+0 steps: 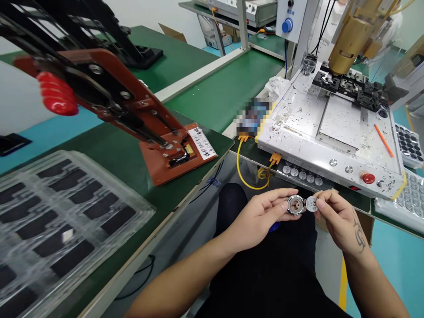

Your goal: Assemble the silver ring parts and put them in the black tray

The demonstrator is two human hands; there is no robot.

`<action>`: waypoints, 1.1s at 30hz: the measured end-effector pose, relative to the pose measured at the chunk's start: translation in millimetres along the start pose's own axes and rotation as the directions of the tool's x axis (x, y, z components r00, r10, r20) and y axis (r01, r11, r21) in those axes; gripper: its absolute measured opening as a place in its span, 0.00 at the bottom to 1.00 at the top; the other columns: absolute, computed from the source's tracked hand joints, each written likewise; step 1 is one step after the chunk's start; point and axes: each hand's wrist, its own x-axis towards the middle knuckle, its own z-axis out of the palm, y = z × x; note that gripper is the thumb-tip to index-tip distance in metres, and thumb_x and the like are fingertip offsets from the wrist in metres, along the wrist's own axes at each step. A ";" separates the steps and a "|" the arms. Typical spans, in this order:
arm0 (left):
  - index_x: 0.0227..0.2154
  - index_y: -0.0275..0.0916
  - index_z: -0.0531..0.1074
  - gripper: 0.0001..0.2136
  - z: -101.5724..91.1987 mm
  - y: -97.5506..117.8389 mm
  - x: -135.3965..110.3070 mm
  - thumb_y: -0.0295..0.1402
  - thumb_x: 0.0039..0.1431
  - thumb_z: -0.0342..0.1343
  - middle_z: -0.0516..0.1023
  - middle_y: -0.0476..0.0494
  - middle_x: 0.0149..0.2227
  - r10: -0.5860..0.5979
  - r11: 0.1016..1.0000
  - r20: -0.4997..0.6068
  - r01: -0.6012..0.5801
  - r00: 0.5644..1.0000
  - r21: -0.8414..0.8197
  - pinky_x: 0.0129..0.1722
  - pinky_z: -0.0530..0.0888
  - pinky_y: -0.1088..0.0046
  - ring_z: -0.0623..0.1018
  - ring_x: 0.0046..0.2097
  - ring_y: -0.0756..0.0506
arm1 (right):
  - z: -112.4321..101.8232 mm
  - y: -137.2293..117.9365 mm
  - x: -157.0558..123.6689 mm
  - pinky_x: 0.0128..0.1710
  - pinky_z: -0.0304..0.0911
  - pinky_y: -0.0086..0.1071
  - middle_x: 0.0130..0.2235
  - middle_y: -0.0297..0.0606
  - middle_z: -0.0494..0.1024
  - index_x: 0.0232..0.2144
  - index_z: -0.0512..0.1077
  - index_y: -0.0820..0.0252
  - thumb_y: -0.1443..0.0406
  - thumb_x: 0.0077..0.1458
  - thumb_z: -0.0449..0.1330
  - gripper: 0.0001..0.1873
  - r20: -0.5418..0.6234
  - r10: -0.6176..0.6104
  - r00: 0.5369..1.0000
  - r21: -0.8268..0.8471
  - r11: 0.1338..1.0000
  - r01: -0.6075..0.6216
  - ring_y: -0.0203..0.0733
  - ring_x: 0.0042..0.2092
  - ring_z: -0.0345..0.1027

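The left hand [256, 215] pinches a shiny metal ring [294, 205] and the right hand [335, 216] a round, pale printed disc [311, 203] just beside it, both near the white machine's [298, 152] front edge, with open room leftward to the green table's [172, 198] edge.

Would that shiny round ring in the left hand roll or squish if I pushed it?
The shiny ring in the left hand might roll if stood on edge, since its outline is round. It probably wouldn't squish, because it looks like polished metal. That glossy surface may feel slippery too.
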 end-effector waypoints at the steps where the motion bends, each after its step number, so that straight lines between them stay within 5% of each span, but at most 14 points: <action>1: 0.58 0.38 0.82 0.22 0.1 0.3 -0.2 0.42 0.65 0.71 0.86 0.34 0.55 -0.001 1.000 0.000 0.001 1.000 -0.002 0.59 0.84 0.53 0.85 0.56 0.34 | 0.1 -0.2 0.1 0.39 0.63 0.36 0.35 0.34 0.76 0.34 0.74 0.52 0.55 0.71 0.65 0.13 0.001 -0.002 1.000 0.003 1.000 0.002 0.42 0.36 0.67; 20: 0.58 0.36 0.81 0.23 -0.8 2.9 -3.4 0.42 0.66 0.70 0.85 0.33 0.57 0.006 1.000 -0.007 -0.006 1.000 0.003 0.58 0.84 0.55 0.85 0.57 0.34 | 2.3 0.5 0.4 0.39 0.62 0.36 0.35 0.34 0.74 0.35 0.75 0.52 0.57 0.72 0.65 0.11 0.012 -0.008 1.000 0.012 1.000 0.008 0.41 0.37 0.66; 28: 0.59 0.36 0.81 0.22 -0.3 -1.2 0.1 0.41 0.67 0.70 0.87 0.34 0.54 0.024 1.000 0.026 -0.024 0.999 -0.013 0.60 0.83 0.55 0.84 0.60 0.33 | 9.4 -6.8 4.9 0.50 0.65 0.38 0.50 0.38 0.76 0.35 0.75 0.52 0.57 0.71 0.65 0.11 0.027 -0.083 0.996 -0.086 0.993 0.085 0.46 0.51 0.70; 33: 0.59 0.36 0.81 0.22 -1.1 -3.2 0.8 0.42 0.67 0.70 0.86 0.34 0.55 0.040 0.999 0.028 -0.041 0.999 0.008 0.60 0.83 0.55 0.85 0.57 0.35 | 19.9 -15.6 7.0 0.52 0.67 0.39 0.49 0.40 0.79 0.34 0.74 0.54 0.56 0.71 0.65 0.13 0.057 -0.096 0.994 -0.174 0.979 0.104 0.47 0.50 0.73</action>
